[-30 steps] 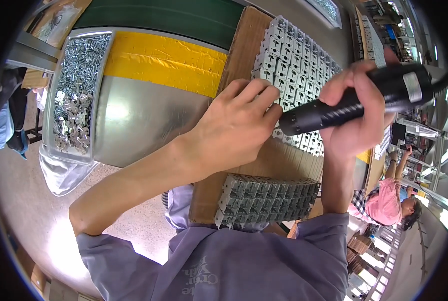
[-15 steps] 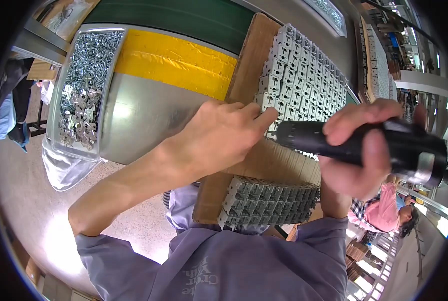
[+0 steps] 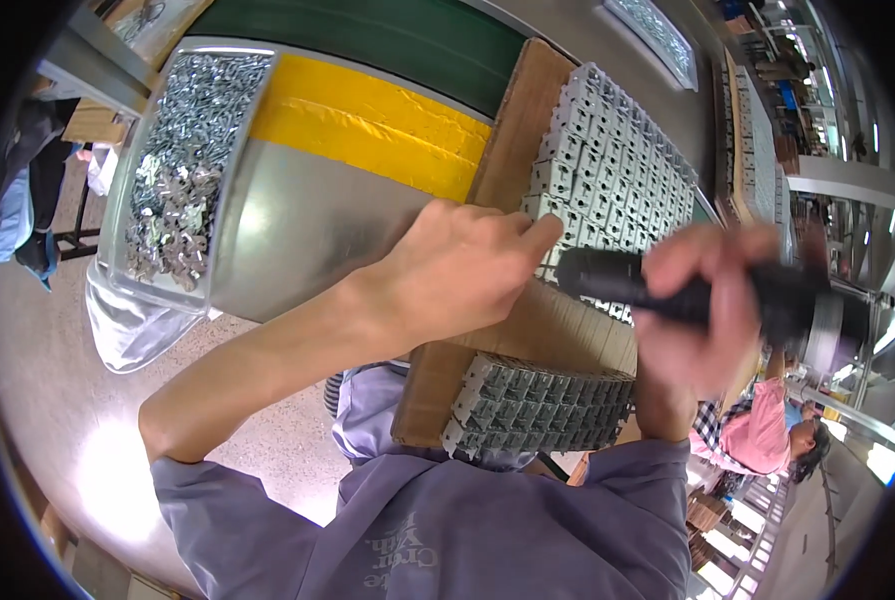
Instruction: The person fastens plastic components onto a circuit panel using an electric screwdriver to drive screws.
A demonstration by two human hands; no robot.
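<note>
My right hand [image 3: 702, 310], blurred by motion, is wrapped round a black electric screwdriver [image 3: 599, 274] lying nearly level. Its front end points left, toward the fingertips of my left hand [image 3: 462, 265]. Those fingers are pinched together at the near left corner of a block of white rectangular parts [image 3: 617, 160], packed in rows on a cardboard sheet [image 3: 515, 105]. Whatever sits in the pinch is hidden behind the fingers. Closer to my body, a second group of grey parts [image 3: 537, 405] stands in rows on cardboard.
A clear tray [image 3: 229, 200] on the left holds many screws [image 3: 207, 95] and small metal pieces [image 3: 175, 210]. Yellow tape [image 3: 367, 120] crosses the metal bench [image 3: 297, 220], with a green strip [image 3: 367, 40] beyond. Another person in pink [image 3: 757, 435] is at the right.
The view has shifted a little, so the bench and parts sit slightly farther right. The right hand and screwdriver are more blurred; both hands keep their holds by the same corner.
</note>
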